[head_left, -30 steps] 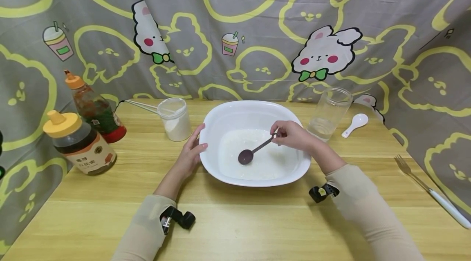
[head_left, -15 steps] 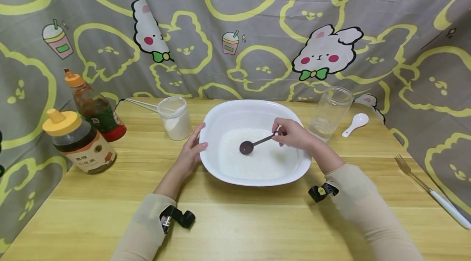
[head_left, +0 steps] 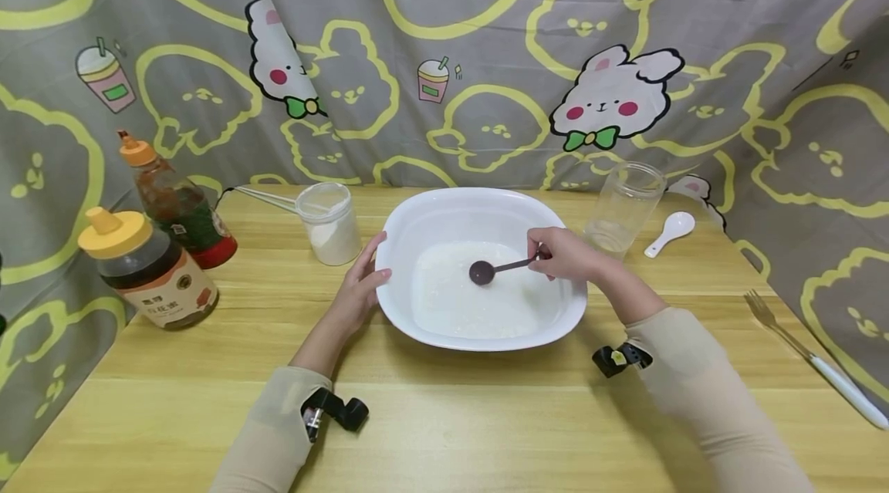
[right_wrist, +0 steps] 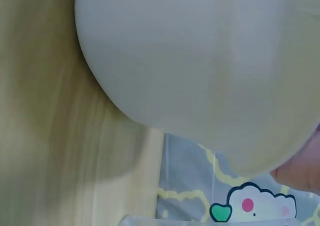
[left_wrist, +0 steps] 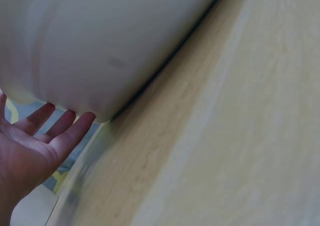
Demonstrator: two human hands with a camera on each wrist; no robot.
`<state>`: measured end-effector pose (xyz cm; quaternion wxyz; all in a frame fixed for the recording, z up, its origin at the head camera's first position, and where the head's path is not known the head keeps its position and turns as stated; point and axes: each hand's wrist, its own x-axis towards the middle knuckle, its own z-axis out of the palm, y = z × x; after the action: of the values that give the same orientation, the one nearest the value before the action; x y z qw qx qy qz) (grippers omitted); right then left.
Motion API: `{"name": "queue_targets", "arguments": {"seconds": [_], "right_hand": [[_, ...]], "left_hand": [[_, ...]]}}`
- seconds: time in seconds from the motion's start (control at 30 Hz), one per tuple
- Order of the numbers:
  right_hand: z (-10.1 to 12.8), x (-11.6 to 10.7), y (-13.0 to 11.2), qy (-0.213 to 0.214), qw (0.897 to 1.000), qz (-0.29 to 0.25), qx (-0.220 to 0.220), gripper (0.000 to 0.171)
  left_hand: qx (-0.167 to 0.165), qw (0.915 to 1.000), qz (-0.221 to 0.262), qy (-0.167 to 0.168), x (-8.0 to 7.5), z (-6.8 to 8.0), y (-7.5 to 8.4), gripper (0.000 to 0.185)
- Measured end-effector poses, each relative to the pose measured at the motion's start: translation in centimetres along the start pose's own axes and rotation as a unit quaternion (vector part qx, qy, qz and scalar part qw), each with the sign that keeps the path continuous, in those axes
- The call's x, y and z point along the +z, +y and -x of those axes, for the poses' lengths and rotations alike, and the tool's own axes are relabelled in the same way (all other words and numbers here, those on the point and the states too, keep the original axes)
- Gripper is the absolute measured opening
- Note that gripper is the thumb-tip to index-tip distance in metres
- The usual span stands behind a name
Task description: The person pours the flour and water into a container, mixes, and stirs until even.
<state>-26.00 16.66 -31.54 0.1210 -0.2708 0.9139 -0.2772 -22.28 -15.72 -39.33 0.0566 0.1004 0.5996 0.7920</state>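
Note:
A white basin (head_left: 479, 204) stands mid-table with milky white liquid (head_left: 465, 308) in its bottom. My right hand (head_left: 566, 254) pinches the handle of a dark brown measuring spoon (head_left: 482, 272), its round bowl at the liquid. My left hand (head_left: 357, 288) rests against the basin's left side, thumb and index fingertip at the rim. Seen from the left wrist, the left fingers (left_wrist: 72, 131) stretch out with their tips at the outer wall (left_wrist: 100, 51). In the right wrist view the basin wall (right_wrist: 175, 61) hides the spoon and most of the right hand.
Left of the basin are a jar of white powder (head_left: 332, 234), a yellow-capped honey bottle (head_left: 153, 273) and a red sauce bottle (head_left: 180, 207). To the right stand a clear jar (head_left: 621, 207), a white spoon (head_left: 672, 233) and a fork (head_left: 809, 354). A patterned curtain (head_left: 486, 53) hangs behind.
The measuring spoon's bowl has moved up and to the right across the liquid, and the right hand has shifted slightly right. The left hand and basin stay in place.

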Motion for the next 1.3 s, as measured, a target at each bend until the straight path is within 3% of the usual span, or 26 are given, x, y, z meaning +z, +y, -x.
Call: {"name": "queue_targets", "arguments": {"seconds": [0.17,0.5,0.7,0.83,0.93,1.17,1.3], "right_hand": [[-0.8,-0.1,-0.2,0.018,1.000,-0.002,0.014,0.006],[-2.5,1.2,-0.1,-0.021,0.996,-0.090,0.010,0.008],[-2.0,0.3,0.0,-0.031,0.999,-0.036,0.018,0.007],[-1.6,-0.6,0.1,0.006,0.999,0.022,0.038,0.006],[-1.7,-0.7,0.0,0.031,0.998,0.032,0.052,0.006],[-4.0,0.7,-0.4,0.048,0.997,-0.020,0.061,0.008],[-4.5,1.4,-1.0,0.002,0.993,-0.087,0.075,0.008]], "left_hand": [[0.005,1.0000,-0.004,-0.001,-0.1,0.0,0.2,0.063],[-0.006,1.0000,0.004,0.000,0.2,0.0,-0.3,0.064],[-0.003,1.0000,0.001,0.001,0.0,0.0,-0.1,0.064],[-0.002,1.0000,-0.004,0.001,-0.1,0.0,0.1,0.063],[-0.001,1.0000,-0.006,0.005,-0.2,0.0,0.1,0.063],[0.001,1.0000,-0.005,-0.002,-0.2,-0.1,0.0,0.063],[0.003,1.0000,-0.004,-0.001,-0.1,-0.1,-0.2,0.063]]}}
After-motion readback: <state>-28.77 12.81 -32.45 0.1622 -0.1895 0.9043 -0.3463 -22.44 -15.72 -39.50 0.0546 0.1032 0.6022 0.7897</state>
